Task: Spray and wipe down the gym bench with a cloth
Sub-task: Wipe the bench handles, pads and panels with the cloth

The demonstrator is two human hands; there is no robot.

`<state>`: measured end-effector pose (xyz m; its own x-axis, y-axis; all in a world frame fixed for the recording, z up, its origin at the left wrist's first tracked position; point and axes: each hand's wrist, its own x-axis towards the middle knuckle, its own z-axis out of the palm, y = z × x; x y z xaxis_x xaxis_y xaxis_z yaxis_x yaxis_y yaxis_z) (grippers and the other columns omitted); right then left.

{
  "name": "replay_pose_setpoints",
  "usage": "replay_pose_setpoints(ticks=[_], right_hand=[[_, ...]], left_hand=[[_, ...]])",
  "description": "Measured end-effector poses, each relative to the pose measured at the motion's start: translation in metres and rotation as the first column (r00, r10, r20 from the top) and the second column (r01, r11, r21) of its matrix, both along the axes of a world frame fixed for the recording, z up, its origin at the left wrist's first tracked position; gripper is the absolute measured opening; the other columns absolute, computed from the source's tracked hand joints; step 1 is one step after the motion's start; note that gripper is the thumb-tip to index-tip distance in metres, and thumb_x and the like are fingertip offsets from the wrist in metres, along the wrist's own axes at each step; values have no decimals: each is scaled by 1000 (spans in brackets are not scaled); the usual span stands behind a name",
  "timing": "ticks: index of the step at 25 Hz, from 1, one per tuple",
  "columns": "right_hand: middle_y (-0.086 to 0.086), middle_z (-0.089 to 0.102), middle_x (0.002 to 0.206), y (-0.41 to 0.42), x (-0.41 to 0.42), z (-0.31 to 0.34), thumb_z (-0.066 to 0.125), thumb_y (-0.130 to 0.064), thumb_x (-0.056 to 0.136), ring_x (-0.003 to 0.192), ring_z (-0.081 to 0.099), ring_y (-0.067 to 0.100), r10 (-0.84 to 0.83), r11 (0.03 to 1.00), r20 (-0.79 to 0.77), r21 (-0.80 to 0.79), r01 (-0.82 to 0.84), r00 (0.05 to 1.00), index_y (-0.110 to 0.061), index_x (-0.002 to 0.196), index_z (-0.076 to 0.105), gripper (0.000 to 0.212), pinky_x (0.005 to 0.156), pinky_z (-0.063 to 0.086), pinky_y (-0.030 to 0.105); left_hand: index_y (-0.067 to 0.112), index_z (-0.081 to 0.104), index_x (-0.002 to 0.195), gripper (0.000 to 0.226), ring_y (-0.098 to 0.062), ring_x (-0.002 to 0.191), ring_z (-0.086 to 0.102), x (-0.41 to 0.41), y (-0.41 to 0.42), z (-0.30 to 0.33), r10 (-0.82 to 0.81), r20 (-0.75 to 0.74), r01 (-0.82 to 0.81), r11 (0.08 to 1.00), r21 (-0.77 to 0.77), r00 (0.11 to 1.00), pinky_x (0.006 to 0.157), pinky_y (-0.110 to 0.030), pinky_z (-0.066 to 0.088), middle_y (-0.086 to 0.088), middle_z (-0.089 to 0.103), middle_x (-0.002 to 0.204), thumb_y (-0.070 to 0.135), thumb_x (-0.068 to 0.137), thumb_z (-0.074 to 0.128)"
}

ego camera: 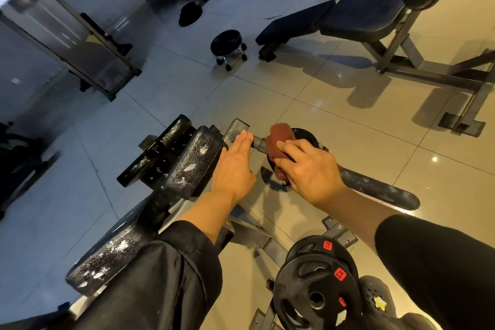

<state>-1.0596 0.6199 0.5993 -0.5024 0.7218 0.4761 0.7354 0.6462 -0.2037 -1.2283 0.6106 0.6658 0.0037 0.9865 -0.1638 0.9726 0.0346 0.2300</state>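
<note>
Now right hand [308,169] grips a brown cloth [280,142] wrapped on the grey bar [259,143] beside the bench pad [192,161], near frame centre. Left hand [235,166] lies flat, fingers straight, fingertips touching the bar end. Weight plates [316,284] sit below right; another bench [348,16] stands well apart.

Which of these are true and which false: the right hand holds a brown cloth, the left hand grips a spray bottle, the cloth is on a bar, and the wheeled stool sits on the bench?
1. The right hand holds a brown cloth. True.
2. The left hand grips a spray bottle. False: its fingers are straight, holding nothing; no bottle shows.
3. The cloth is on a metal bar. True.
4. The wheeled stool sits on the bench. False: it stands on the floor beside it.
</note>
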Motion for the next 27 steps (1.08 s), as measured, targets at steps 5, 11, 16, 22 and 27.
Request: replay_pose_setpoints(ticks=[5,11,16,22,27], right_hand=[[0,70,92,3,-10,15,88,-22,61,80,64,24,-116,992,-120,-55,111,986,-20,73,77,17,50,34,22],[11,64,89,22,-46,21,89,-10,51,76,60,31,-47,999,-91,5,48,995,-9,73,74,26,52,40,30],[14,63,97,5,-11,3,87,-9,49,82,57,35,-14,997,19,82,12,1000,-10,86,73,39,63,43,38],[11,59,86,20,-47,15,83,-22,69,77,55,30,-226,974,-229,-48,221,947,-10,95,66,33,61,44,36],[9,65,90,20,-64,17,77,-28,79,87,54,30,-429,889,-375,-340,308,822,-8,95,70,27,69,45,37]], left_hand=[[15,9,154,85,-16,148,6,3,0,1,3,8,-3,1000,-2,1000,121,-37,7,0,3,162,-9,85,53],[14,8,154,86,-18,148,7,1,-3,1,-13,13,13,1000,-13,1000,121,-39,9,-3,4,162,-6,85,56],[15,12,154,86,-17,148,6,0,-3,1,-1,41,1,1000,-10,999,120,-41,13,-1,4,162,-10,83,55],[14,9,154,86,-16,148,4,0,-3,-3,7,59,-7,1000,-9,998,121,-41,13,-1,1,162,-10,84,53],[13,8,153,84,-16,149,1,0,-4,-5,1,77,-1,1000,-7,997,121,-40,7,-3,1,162,-5,86,55]])
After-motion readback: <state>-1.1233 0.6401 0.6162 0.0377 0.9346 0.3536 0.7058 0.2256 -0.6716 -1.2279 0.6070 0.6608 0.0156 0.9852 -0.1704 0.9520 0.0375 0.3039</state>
